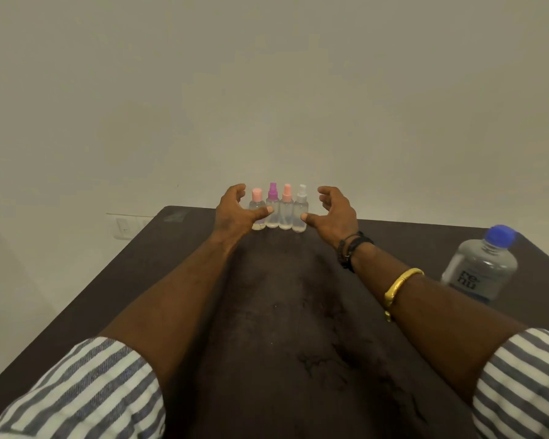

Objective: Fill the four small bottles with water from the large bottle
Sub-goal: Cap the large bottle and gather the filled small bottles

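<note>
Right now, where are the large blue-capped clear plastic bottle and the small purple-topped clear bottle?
large blue-capped clear plastic bottle (480, 267): head view, its body.
small purple-topped clear bottle (272, 194): head view, its spray top.

The left sleeve (76, 391) and right sleeve (523, 384) were grey-and-white striped. A gold bangle (396, 288) circled the right forearm; black wristbands (351, 248) sat just beyond the bangle.

Perhaps a home: bare wall (267, 90), dark table (282, 312)

small bottles (279, 213): clear glossy plastic | table (282, 312): dark matt fuzzy cloth | bangle (400, 288): shiny gold metal
</note>
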{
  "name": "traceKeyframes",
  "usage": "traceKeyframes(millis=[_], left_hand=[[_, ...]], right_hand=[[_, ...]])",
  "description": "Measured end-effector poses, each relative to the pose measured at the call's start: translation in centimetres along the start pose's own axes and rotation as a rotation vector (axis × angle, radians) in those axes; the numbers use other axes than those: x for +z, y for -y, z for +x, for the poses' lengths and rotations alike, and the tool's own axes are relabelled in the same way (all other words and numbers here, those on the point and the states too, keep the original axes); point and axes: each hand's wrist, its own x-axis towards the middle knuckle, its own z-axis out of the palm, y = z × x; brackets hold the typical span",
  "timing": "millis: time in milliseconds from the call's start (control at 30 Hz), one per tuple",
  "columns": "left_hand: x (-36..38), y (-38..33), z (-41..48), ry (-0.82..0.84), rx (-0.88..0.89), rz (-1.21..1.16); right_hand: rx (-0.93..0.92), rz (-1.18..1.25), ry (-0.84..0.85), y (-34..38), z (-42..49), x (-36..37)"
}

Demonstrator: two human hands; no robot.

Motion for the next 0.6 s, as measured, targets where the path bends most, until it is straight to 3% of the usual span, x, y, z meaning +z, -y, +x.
traceKeyframes(millis=[200,433,600], left_hand=[[0.1,-3.9,-5.6,-0.124,0.065,0.09],[1.2,-5.2,-11.5,0.027,0.381,0.363],[1.7,-6.3,-14.2,0.054,0.498,0.492]], right_hand=[[-0.044,-0.038,-0.024,1.8,-3.9,-2.3],[-0.17,-0.273,-0.012,2.3,-8.5,-4.9],[-0.261,-0.348,-0.002,1.8,-10.9,-6.4]])
